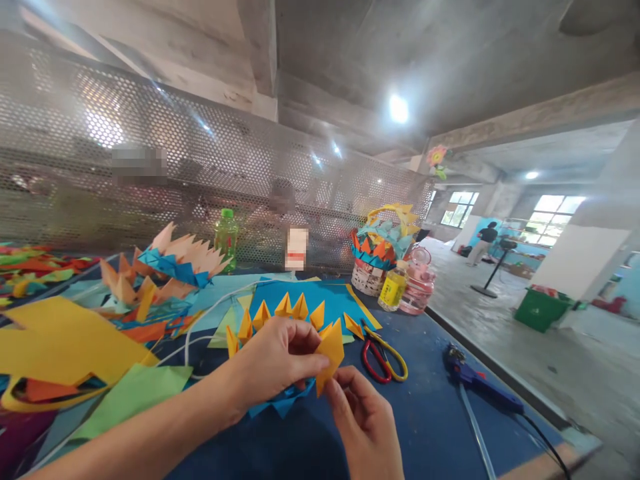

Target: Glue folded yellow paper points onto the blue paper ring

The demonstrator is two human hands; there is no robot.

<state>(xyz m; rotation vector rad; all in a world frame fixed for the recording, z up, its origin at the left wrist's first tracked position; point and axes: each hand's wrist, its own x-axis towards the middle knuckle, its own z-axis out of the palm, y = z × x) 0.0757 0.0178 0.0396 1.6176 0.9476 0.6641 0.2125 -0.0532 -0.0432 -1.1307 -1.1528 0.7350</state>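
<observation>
A folded yellow paper piece (332, 348) with a pointed top is pinched between my two hands. My left hand (280, 357) reaches in from the left, its thumb pressed on the piece's left side. From below, my right hand (363, 413) grips its lower corner between thumb and finger. Behind and under my left hand lies a ring of blue paper points (283, 405) with several yellow folded points (283, 305) standing along its far side. My left hand partly hides this ring. One loose yellow point (353, 326) lies near the scissors (383, 360), which have red and yellow handles.
Paper sheets (55, 340) and pointed paper rings (175, 260) cover the left side. A green-capped bottle (227, 237), a decorated basket (370, 275), a yellow-labelled bottle (393, 288) and a pink bottle (418, 283) stand at the back. A glue gun (483, 383) with a glue stick lies right.
</observation>
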